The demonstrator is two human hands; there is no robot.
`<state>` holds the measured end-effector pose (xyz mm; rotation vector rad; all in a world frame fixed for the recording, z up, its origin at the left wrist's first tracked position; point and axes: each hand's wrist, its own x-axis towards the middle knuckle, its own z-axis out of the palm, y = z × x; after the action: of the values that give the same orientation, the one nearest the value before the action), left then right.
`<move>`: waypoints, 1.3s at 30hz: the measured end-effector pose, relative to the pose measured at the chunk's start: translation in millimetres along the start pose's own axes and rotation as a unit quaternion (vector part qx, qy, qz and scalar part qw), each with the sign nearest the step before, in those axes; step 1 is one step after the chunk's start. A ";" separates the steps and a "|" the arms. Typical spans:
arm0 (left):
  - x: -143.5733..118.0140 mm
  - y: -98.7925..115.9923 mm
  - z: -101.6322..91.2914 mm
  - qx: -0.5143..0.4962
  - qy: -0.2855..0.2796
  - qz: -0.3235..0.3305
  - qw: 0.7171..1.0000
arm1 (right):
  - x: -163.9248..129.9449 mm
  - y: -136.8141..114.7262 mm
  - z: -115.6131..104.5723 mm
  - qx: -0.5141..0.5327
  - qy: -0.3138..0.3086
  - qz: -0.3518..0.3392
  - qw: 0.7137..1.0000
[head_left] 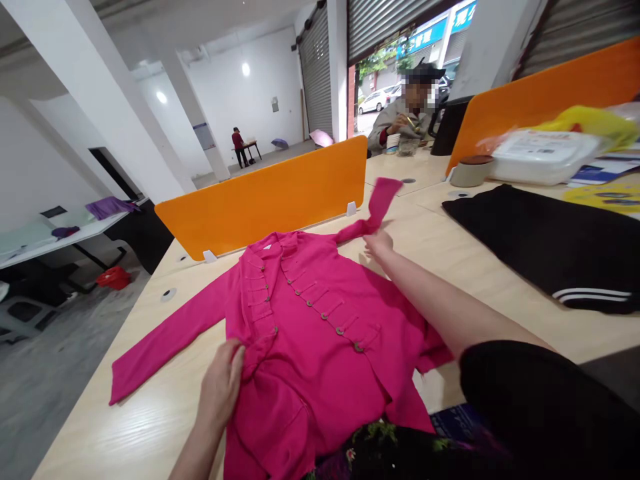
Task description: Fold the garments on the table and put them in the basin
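A bright pink buttoned jacket lies spread face up on the light wooden table, collar toward the orange divider. My left hand pinches the fabric at the jacket's lower front edge. My right hand is stretched forward and grips the jacket's right sleeve, whose cuff end lifts off the table. The other sleeve lies flat, pointing toward the table's left edge.
An orange divider stands behind the jacket. A black garment with white stripes lies at the right. Behind it are a second orange divider, a white plastic package and a tape roll. A person sits at the far end.
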<state>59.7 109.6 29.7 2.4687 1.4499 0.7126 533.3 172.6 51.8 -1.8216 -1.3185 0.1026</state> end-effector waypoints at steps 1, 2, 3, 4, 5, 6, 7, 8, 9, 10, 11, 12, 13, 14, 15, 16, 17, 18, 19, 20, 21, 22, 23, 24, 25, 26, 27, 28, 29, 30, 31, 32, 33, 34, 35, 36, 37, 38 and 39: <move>7.4 -6.9 -1.6 0.025 0.030 0.015 0.999 | -14.2 9.2 3.3 -0.012 -0.007 0.017 1.000; 16.6 -14.4 -1.6 0.062 0.052 0.034 0.996 | -29.7 15.4 9.1 -0.026 -0.020 0.021 0.999; 27.1 -21.9 0.1 0.104 0.056 0.053 0.992 | -45.8 18.7 16.2 -0.041 -0.041 0.005 0.998; 38.5 -29.1 3.5 0.144 0.040 0.066 0.987 | -61.7 19.2 23.7 -0.061 -0.072 -0.025 0.995; 50.3 -35.9 8.1 0.179 0.007 0.065 0.982 | -76.9 17.2 30.7 -0.089 -0.103 -0.057 0.989; 62.0 -42.1 13.3 0.209 -0.034 0.051 0.976 | -91.3 13.0 36.4 -0.122 -0.127 -0.083 0.981; 73.3 -47.9 18.2 0.235 -0.075 0.027 0.969 | -104.8 6.9 40.3 -0.159 -0.141 -0.096 0.972; 83.9 -53.6 22.1 0.257 -0.109 -0.002 0.960 | -117.5 -0.6 42.1 -0.194 -0.144 -0.095 0.966; 93.4 -59.1 24.4 0.276 -0.132 -0.033 0.951 | -129.2 -9.1 41.5 -0.221 -0.141 -0.087 0.961; 101.7 -64.4 24.7 0.293 -0.147 -0.061 0.943 | -139.8 -18.3 38.6 -0.243 -0.142 -0.086 0.956; 108.7 -69.4 23.3 0.307 -0.156 -0.077 0.936 | -148.7 -27.7 33.7 -0.260 -0.154 -0.095 0.949; 114.3 -73.5 20.6 0.315 -0.160 -0.081 0.932 | -155.1 -36.9 27.1 -0.273 -0.180 -0.106 0.939; 118.6 -76.2 17.2 0.318 -0.158 -0.077 0.931 | -158.5 -45.6 19.6 -0.284 -0.212 -0.108 0.929; 121.9 -77.0 13.9 0.317 -0.147 -0.069 0.934 | -158.1 -53.4 12.1 -0.293 -0.242 -0.100 0.920; 124.6 -75.5 11.3 0.311 -0.121 -0.062 0.941 | -153.7 -60.0 5.8 -0.298 -0.261 -0.085 0.914; 126.8 -71.5 10.0 0.303 -0.086 -0.058 0.947 | -145.2 -65.2 1.6 -0.297 -0.264 -0.075 0.914; 128.9 -64.9 10.1 0.294 -0.050 -0.057 0.953 | -133.4 -69.0 0.3 -0.290 -0.252 -0.078 0.920; 131.1 -56.1 11.6 0.287 -0.021 -0.060 0.956 | -119.0 -71.7 2.6 -0.275 -0.229 -0.097 0.929; 133.4 -45.6 14.4 0.281 0.000 -0.058 0.958 | -103.3 -73.9 8.7 -0.256 -0.206 -0.126 0.936; 135.9 -34.2 18.0 0.275 0.014 -0.050 0.960 | -87.4 -76.2 18.4 -0.235 -0.190 -0.152 0.941; 138.7 -22.6 22.2 0.267 0.022 -0.037 0.963 | -72.6 -79.4 31.2 -0.217 -0.182 -0.167 0.945; 141.8 -11.6 26.7 0.259 0.027 -0.023 0.965 | -59.6 -84.1 46.4 -0.200 -0.181 -0.166 0.949; 145.4 -1.8 31.3 0.250 0.029 -0.010 0.968 | -49.2 -90.7 63.1 -0.184 -0.181 -0.151 0.954; 149.5 6.2 35.8 0.244 0.021 -0.005 0.970 | -41.5 -98.9 80.4 -0.169 -0.177 -0.131 0.961; 154.0 12.3 40.2 0.242 0.003 -0.011 0.970 | -36.3 -108.4 97.6 -0.154 -0.168 -0.112 0.967; 158.9 16.3 44.6 0.245 -0.021 -0.027 0.969 | -33.2 -118.3 113.9 -0.144 -0.157 -0.094 0.973; 164.3 18.2 48.9 0.249 -0.045 -0.050 0.966 | -31.3 -127.8 129.0 -0.139 -0.148 -0.076 0.976; 169.9 18.3 53.0 0.254 -0.065 -0.075 0.962 | -30.0 -135.9 142.4 -0.139 -0.143 -0.060 0.978; 175.7 16.9 56.6 0.257 -0.078 -0.098 0.958 | -28.3 -142.0 153.9 -0.144 -0.142 -0.045 0.978; 181.7 14.3 59.4 0.257 -0.084 -0.116 0.956 | -25.7 -145.5 163.2 -0.148 -0.145 -0.030 0.978; 187.7 10.9 61.0 0.255 -0.088 -0.128 0.954 | -21.9 -146.4 170.3 -0.151 -0.149 -0.013 0.977; 193.7 7.0 61.1 0.249 -0.092 -0.138 0.954 | -16.6 -144.7 175.1 -0.152 -0.152 0.002 0.977; 199.8 2.8 59.4 0.241 -0.094 -0.145 0.955 | -10.2 -140.8 177.9 -0.150 -0.153 0.014 0.977; 205.9 -1.3 55.8 0.230 -0.093 -0.150 0.957 | -3.1 -135.3 178.7 -0.146 -0.156 0.025 0.977; 212.1 -5.0 50.5 0.218 -0.090 -0.151 0.960 | 4.1 -128.9 178.2 -0.141 -0.159 0.033 0.977; 218.3 -8.1 44.1 0.204 -0.083 -0.149 0.964 | 10.8 -122.2 176.7 -0.135 -0.162 0.038 0.977; 224.4 -10.3 37.3 0.190 -0.072 -0.144 0.969 | 16.2 -115.8 174.7 -0.128 -0.164 0.039 0.977; 230.1 -11.2 31.0 0.175 -0.058 -0.135 0.974 | 20.0 -110.2 172.6 -0.121 -0.163 0.036 0.978; 235.0 -11.0 26.3 0.160 -0.043 -0.123 0.978 | 21.8 -105.8 170.8 -0.115 -0.162 0.030 0.980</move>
<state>159.6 319.4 74.8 2.4350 1.9207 0.3416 376.8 297.6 24.7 -2.1065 -1.5507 0.3021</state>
